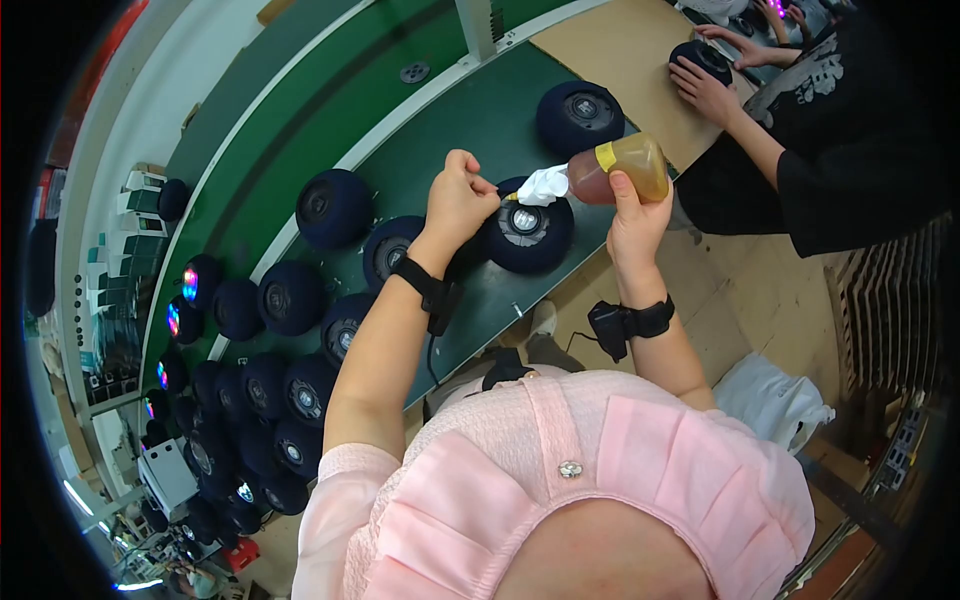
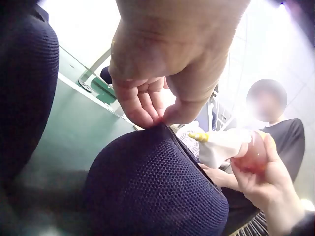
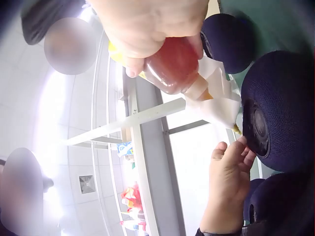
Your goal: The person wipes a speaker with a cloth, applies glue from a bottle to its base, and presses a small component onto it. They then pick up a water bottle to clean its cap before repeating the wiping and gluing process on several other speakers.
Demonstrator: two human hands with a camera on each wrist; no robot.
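Green workbench (image 1: 465,325) crosses the work area diagonally, with a tan board (image 1: 625,50) at its far right end. Another person (image 1: 835,170) in a dark short-sleeved top stands by that board, both hands placed on a dark round piece (image 1: 700,62). Numerous round units (image 1: 291,297) with navy knit covers occupy the bench to my left, many crowded close together; several at the far left edge show coloured lights (image 1: 190,285).

Directly before me, near the bench's front edge, sits the navy unit (image 1: 540,250) under work, its round dark face (image 3: 259,122) visible inside the knit cover (image 2: 157,184). One more navy unit (image 1: 580,118) stands just beyond it. My left hand (image 1: 458,205) is pinching at the rim of the cover, thumb and fingertips brought together there. My right hand (image 1: 640,220) grips a squeeze bottle (image 1: 590,177) of reddish-amber liquid, held tilted with the neck towards my left hand. Each wrist carries a black strap (image 1: 425,292).

Yellow band (image 1: 605,157) noted round the bottle; white wrap (image 1: 543,186) noted about its neck. Yellow nozzle tip (image 2: 198,136) projects from the wrap, near my left fingertips and the cover's rim; whether it touches the rim, I cannot tell.
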